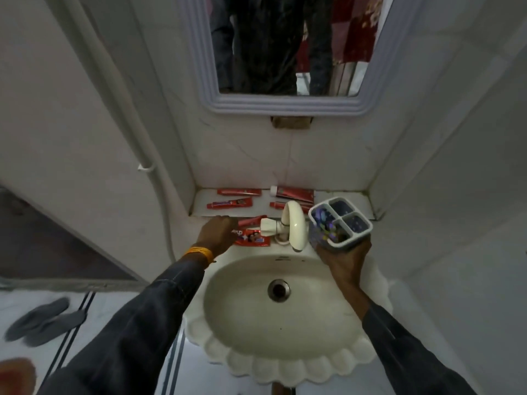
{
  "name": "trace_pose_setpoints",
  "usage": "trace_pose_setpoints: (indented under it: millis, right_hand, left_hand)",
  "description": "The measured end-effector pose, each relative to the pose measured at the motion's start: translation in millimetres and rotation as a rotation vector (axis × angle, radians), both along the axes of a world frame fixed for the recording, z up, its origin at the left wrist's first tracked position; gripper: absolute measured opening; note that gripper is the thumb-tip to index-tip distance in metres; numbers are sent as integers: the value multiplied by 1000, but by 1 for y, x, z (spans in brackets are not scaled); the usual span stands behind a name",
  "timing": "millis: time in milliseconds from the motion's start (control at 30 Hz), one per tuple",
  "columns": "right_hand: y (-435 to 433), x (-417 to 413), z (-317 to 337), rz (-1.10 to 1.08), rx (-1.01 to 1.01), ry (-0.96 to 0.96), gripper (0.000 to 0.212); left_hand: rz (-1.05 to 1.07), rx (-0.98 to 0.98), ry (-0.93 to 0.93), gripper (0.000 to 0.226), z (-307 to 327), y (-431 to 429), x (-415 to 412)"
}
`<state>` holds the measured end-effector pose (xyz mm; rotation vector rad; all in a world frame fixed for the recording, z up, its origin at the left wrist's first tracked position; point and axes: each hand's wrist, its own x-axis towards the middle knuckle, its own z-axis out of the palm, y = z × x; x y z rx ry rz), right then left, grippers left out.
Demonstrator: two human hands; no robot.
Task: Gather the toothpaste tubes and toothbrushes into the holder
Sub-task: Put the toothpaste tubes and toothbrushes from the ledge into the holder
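Note:
My right hand (346, 259) holds a blue patterned holder (339, 222) with white-rimmed compartments above the sink's right rim. My left hand (218, 232) rests on a red toothpaste tube (253, 238) lying on the sink's back rim, fingers over its left end; whether it grips the tube is unclear. Another red tube (251, 221) lies just behind it. On the white ledge lie more red tubes: one at far left (239, 191), one below it (229, 204), one near the wall with a white cap (293, 193), and one partly hidden behind the tap (276, 205). No toothbrush is visible.
A cream tap (293, 225) stands between my hands. The scalloped cream sink (285, 363) lies below, with its drain (279, 290). A mirror (282, 44) hangs above. Walls close in on both sides. Grey slippers (42, 320) lie on the floor at left.

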<state>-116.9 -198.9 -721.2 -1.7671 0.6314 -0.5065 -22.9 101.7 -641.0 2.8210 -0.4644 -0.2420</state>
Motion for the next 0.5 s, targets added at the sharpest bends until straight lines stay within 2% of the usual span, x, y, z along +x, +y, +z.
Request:
trace_pose_setpoints:
  millis: [133, 300, 433, 500]
  right_hand:
    - [-2, -10, 13, 88, 64, -54, 124]
    - [1, -17, 15, 81, 125, -51, 130]
    - [3, -17, 17, 71, 116, -22, 131]
    - [4, -16, 17, 63, 119, -41, 130]
  left_hand:
    - [-113, 130, -78, 27, -19, -10, 9]
    - [-167, 235, -121, 31, -33, -25, 15]
    - [-122, 225, -38, 37, -46, -30, 24]
    - [-113, 212, 6, 50, -52, -32, 27]
